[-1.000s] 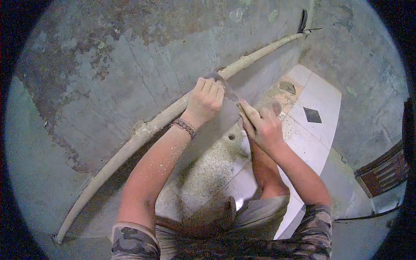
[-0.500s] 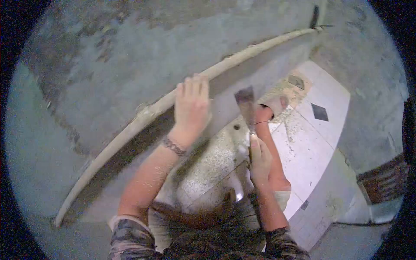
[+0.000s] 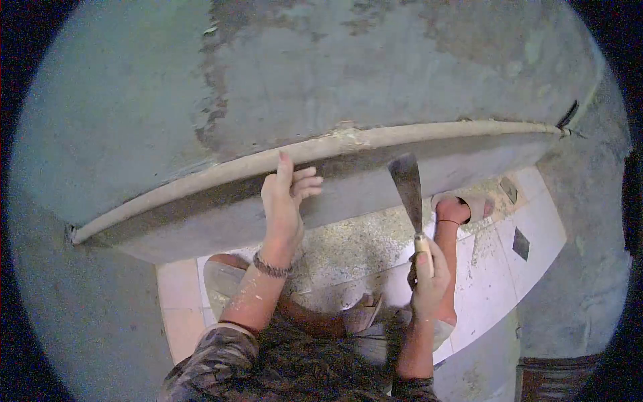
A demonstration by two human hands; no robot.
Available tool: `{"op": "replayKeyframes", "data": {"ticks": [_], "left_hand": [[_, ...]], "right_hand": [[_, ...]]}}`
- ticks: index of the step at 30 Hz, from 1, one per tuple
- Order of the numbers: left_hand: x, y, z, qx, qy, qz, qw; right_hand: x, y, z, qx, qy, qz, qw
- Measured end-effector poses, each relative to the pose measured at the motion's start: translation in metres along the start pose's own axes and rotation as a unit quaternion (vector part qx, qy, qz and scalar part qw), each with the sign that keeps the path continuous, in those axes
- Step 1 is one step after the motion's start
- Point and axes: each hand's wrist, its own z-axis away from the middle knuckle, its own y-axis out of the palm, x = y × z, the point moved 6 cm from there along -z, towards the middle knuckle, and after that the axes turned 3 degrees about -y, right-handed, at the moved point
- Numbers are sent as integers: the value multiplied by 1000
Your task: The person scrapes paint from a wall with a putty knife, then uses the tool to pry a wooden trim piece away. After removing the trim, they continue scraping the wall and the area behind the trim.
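My left hand [image 3: 287, 201] is raised just below a long, pale, rounded ledge edge [image 3: 268, 161], its fingers apart and nothing in it. The thumb tip overlaps the edge; I cannot tell whether it touches. My right hand [image 3: 430, 278] is wrapped round the light handle of a putty knife [image 3: 408, 184]. The knife's wide dark blade points up, in front of the grey face below the ledge edge, and appears apart from it. A rough patch shows on the edge near its middle.
Grey-green plaster [image 3: 281, 80], patchy and stained, spreads beyond the ledge. White floor tiles [image 3: 482, 268] with dark diamonds and scattered debris lie below, around my legs and a sandaled foot [image 3: 455, 209]. A dark slatted object [image 3: 559, 382] is at lower right.
The view has turned, so the ledge now runs more level. My left hand has come off the ledge top and opened. The putty knife remains in my right hand.
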Motion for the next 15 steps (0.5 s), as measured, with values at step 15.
{"op": "replayKeyframes", "data": {"ticks": [15], "left_hand": [[-8, -23, -12, -151, 1, 13, 988]], "right_hand": [[241, 103, -33, 23, -311, 115, 943]]}}
